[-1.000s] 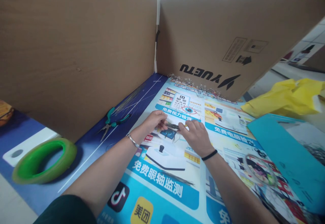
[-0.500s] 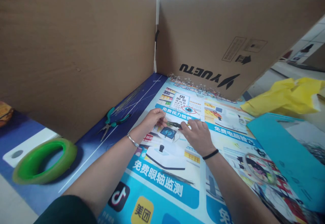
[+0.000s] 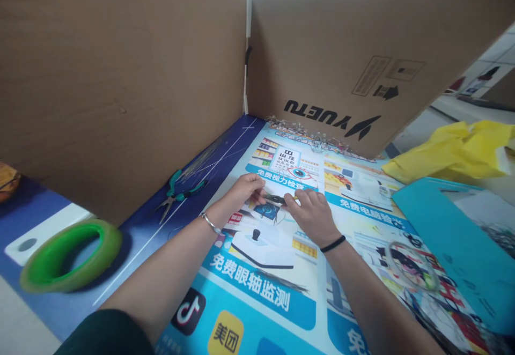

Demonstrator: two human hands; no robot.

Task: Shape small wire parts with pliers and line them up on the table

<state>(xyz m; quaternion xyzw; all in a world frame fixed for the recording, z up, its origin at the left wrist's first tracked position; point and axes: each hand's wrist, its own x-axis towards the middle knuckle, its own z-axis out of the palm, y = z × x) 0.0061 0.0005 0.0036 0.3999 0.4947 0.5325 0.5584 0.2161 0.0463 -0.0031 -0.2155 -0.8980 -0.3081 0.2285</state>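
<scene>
My left hand [image 3: 241,191] and my right hand [image 3: 311,213] meet over a printed poster [image 3: 261,285] on the table. Both pinch a small dark tool [image 3: 276,199] with a yellowish end that lies between their fingertips. A thin wire hangs from it near my right fingers. My left wrist wears a silver bangle, my right a black band.
Teal-handled pliers [image 3: 179,190] lie left of my hands beside a bundle of thin wires [image 3: 205,159]. A green tape roll [image 3: 66,256] sits at far left. Cardboard walls [image 3: 341,60] stand behind. A blue folder [image 3: 454,242], yellow bag [image 3: 454,151] and wire loops [image 3: 410,266] lie right.
Both hands stay pinched on the small tool; they shift only slightly, the right fingers moving a little closer to the left.
</scene>
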